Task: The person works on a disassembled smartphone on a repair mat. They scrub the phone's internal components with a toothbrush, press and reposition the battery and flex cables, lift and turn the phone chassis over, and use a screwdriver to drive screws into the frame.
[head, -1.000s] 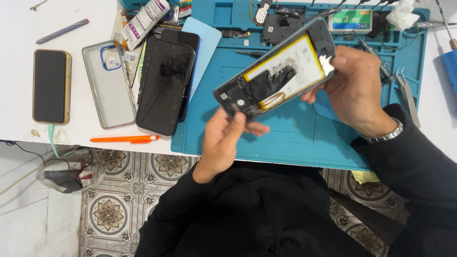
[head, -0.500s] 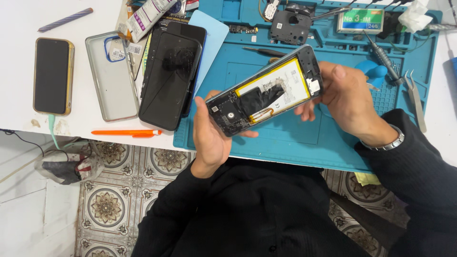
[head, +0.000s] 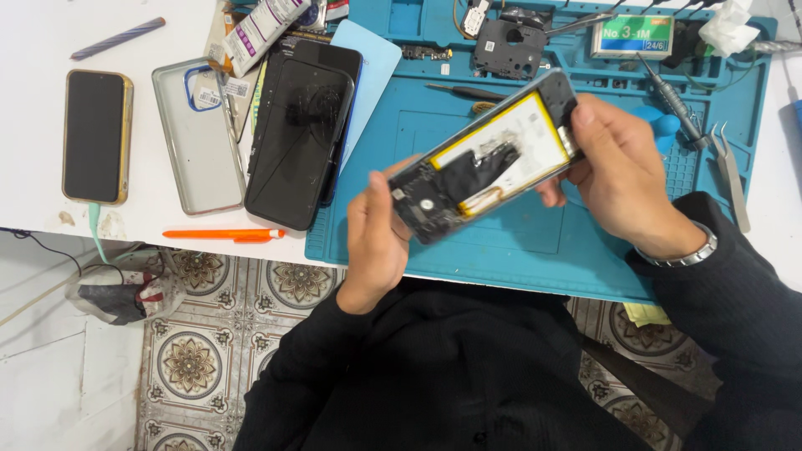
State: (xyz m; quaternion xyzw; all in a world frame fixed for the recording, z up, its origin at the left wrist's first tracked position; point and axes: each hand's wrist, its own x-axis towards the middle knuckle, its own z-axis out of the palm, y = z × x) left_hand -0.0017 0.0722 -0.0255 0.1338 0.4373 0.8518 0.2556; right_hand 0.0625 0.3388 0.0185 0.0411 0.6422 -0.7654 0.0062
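I hold an opened phone (head: 489, 159) with its back cover off, showing a white and yellow battery and dark circuit parts. It is tilted above the teal work mat (head: 501, 242). My left hand (head: 376, 238) grips its lower end from below. My right hand (head: 622, 179) clasps its upper end, fingers wrapped over the edge. A metal watch sits on my right wrist.
A black phone screen (head: 301, 129) lies left of the mat, beside a clear case (head: 196, 138) and a gold-edged phone (head: 96, 135). An orange pen (head: 225, 235) rests at the table edge. Tweezers (head: 731, 175), a screwdriver (head: 668, 92) and a black plastic part (head: 510, 38) lie on the mat.
The opened phone has stayed in both hands, shifting slightly and tilting. My left hand moved from just touching its lower end to gripping it from below.
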